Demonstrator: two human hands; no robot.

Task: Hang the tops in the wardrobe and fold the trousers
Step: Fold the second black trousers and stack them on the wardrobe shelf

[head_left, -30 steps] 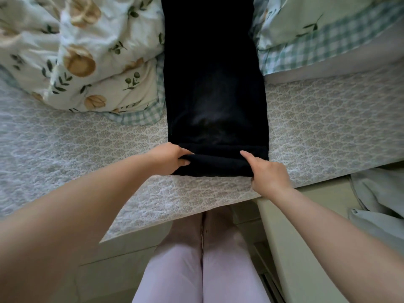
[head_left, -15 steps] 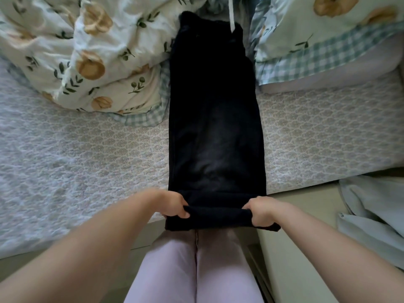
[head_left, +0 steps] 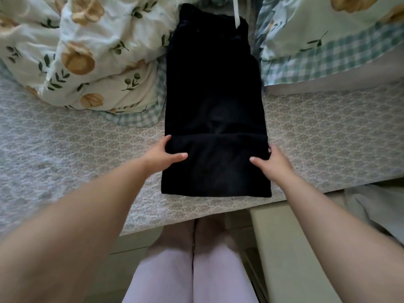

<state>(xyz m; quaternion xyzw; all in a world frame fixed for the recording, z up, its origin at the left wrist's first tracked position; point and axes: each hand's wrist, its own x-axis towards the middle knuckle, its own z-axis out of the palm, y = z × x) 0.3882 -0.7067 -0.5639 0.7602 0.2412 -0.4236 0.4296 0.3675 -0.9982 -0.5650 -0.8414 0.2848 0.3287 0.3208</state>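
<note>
Head view: the black trousers lie lengthwise on the bed. Their far end runs up between the duvet and the pillow, and the near end is folded over onto itself, with its crease close to the bed's edge.

The left hand grips the flap at its left side, thumb flat on top and one finger along the edge; the other fingers are hidden under the cloth. The right hand does the same on the right side, thumb on top and fingers out of sight round the edge. Both look like a light pinch on the doubled cloth, not a full fist.

Judging from this, several things could spoil the fold:
- If one hand moves ahead of the other, the flap will skew and the sides will stop matching.
- A pinch this shallow may catch only the top layer, so the lower one would lag and bunch.
- The far end rests on soft, uneven bedding, so a further fold there may wrinkle or drag the duvet's edge in.
- A white cord touches the far end and could get folded in.
- The crease sits near the bed's edge — a tug toward the body could slide the trousers off.

The cloth is too dark to tell how the layers lie.
</note>
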